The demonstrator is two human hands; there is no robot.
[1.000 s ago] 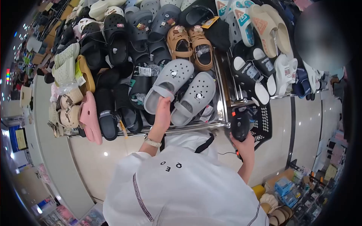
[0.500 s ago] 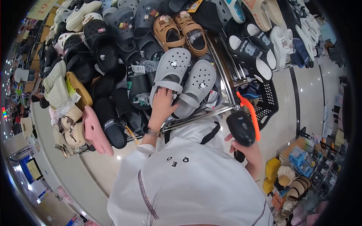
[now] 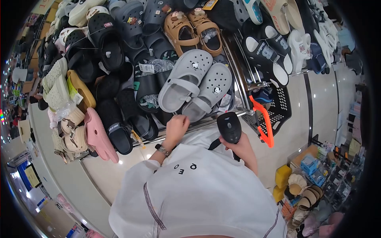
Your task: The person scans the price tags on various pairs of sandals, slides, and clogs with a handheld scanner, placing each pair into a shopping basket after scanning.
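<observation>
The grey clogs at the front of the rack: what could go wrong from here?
The grey clogs overlap each other near the front rail, so a bump from the left hand close by might shift them. The black handheld device in the right hand could knock that rail or slip. The orange handle beside the right hand might snag the arm.

Hidden/cut-off parts.
Right hand covers scanner grip; left hand fingertips tucked away; yellowish sign cut at top.
</observation>
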